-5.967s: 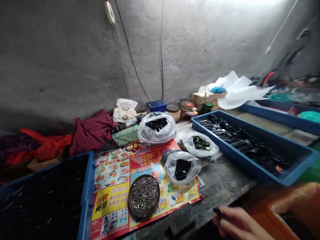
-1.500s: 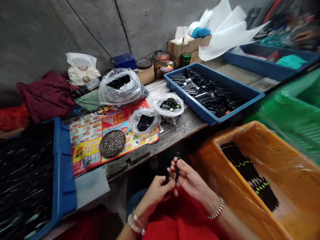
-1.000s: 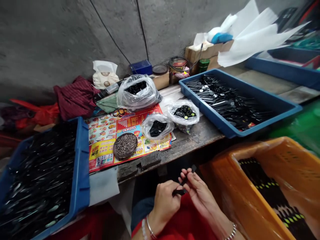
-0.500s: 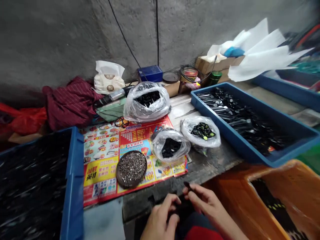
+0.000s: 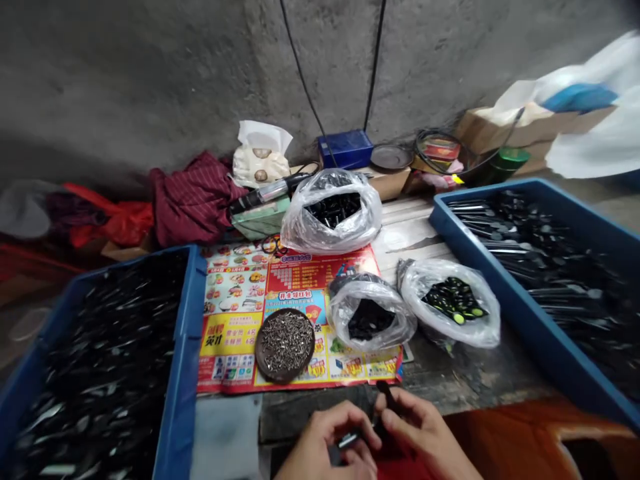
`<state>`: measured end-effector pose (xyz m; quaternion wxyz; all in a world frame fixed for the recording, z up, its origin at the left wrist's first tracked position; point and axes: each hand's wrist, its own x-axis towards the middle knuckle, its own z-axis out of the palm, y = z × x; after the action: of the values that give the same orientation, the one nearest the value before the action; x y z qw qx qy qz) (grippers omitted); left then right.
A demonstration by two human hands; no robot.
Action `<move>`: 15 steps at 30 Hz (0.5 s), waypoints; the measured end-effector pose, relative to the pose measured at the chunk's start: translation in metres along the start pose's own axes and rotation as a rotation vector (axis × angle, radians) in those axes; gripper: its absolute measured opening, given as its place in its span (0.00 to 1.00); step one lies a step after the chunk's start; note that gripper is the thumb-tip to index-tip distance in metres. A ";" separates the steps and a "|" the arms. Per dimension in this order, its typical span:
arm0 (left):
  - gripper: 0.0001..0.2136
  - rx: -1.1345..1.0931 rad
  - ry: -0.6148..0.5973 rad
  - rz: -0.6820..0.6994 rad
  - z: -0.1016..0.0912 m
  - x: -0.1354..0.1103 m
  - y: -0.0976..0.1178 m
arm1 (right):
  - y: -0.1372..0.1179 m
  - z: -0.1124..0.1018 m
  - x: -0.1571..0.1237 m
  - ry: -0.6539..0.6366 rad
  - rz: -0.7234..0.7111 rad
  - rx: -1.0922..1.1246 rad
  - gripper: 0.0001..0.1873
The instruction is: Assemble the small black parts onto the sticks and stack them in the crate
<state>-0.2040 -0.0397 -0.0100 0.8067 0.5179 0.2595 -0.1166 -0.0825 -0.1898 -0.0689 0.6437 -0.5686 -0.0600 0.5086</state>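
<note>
At the bench's front edge my left hand (image 5: 327, 437) is curled round a dark, shiny piece (image 5: 349, 439); its kind is partly hidden by my fingers. Close beside it my right hand (image 5: 425, 427) pinches a small black, flat piece (image 5: 386, 392) between thumb and fingers, its rounded end pointing up. The fingertips of both hands are near each other. Just beyond them lie a round dark dish of small silver rivet-like parts (image 5: 286, 343), a plastic bag of black pieces (image 5: 335, 320) and another bag with black and yellow-green pieces (image 5: 487, 327).
Blue bins of black parts stand at left (image 5: 187, 333) and right (image 5: 520, 340). A larger plastic bag (image 5: 300, 227) sits behind, on a printed flyer (image 5: 235, 363). An orange crate (image 5: 520, 433) is at lower right. Along the wall are a tissue pack (image 5: 260, 163) and blue box (image 5: 345, 148).
My view has turned left, so the bench things appear further right. My hands have come closer together, and the shiny piece now shows in my left hand.
</note>
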 end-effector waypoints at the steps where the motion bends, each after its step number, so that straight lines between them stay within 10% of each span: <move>1: 0.19 -0.083 -0.011 0.001 0.006 -0.002 -0.005 | -0.002 -0.002 -0.003 0.012 0.018 0.007 0.25; 4: 0.22 -0.180 0.030 0.061 0.023 -0.004 -0.020 | -0.002 -0.003 -0.014 0.063 0.009 0.037 0.25; 9: 0.23 0.359 0.246 0.362 0.038 -0.018 -0.034 | 0.025 -0.025 -0.032 0.056 -0.084 -0.053 0.21; 15: 0.23 0.389 0.702 0.344 -0.007 -0.077 -0.091 | 0.086 -0.116 -0.060 0.505 0.049 -0.365 0.26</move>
<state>-0.3122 -0.0798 -0.0409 0.5646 0.7043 0.4010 0.1560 -0.0858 -0.3257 -0.1474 0.5131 -0.7845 0.0252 0.3475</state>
